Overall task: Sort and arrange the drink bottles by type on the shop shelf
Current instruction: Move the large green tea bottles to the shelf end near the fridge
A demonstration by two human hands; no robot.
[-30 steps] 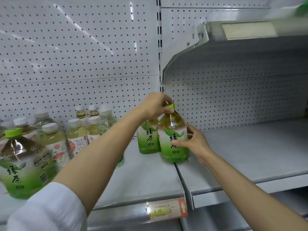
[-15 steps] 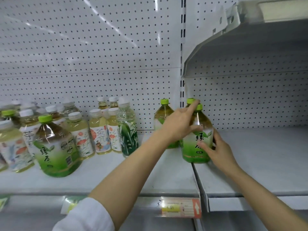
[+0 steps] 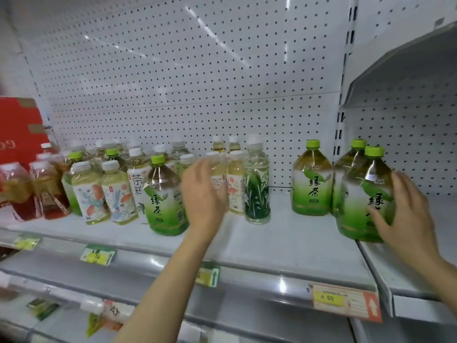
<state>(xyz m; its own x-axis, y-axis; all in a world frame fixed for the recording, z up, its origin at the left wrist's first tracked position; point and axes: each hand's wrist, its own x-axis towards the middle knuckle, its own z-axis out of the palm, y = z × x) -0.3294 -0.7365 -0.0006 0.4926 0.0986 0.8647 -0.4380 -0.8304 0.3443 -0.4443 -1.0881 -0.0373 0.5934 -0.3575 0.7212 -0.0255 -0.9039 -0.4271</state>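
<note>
Three large green tea bottles with green caps stand together at the right of the white shelf (image 3: 284, 236): one (image 3: 311, 184) on the left, one (image 3: 345, 174) behind, and the front one (image 3: 363, 194) at the shelf joint. My right hand (image 3: 405, 214) is wrapped around the front one's right side. A fourth green tea bottle (image 3: 164, 196) stands further left among smaller bottles. My left hand (image 3: 202, 194) hovers open just right of it, blurred, holding nothing.
Small white-capped floral tea bottles (image 3: 91, 191) crowd the shelf's left half, with a tall bamboo-print bottle (image 3: 257, 189) at their right end. Red drink bottles (image 3: 47, 191) and a red carton (image 3: 19, 129) sit far left. Price tags (image 3: 343, 300) line the shelf edge.
My left hand has let go of the front right bottle's cap and swung left toward the lone green tea bottle. The view has turned left, showing more of the shelf.
</note>
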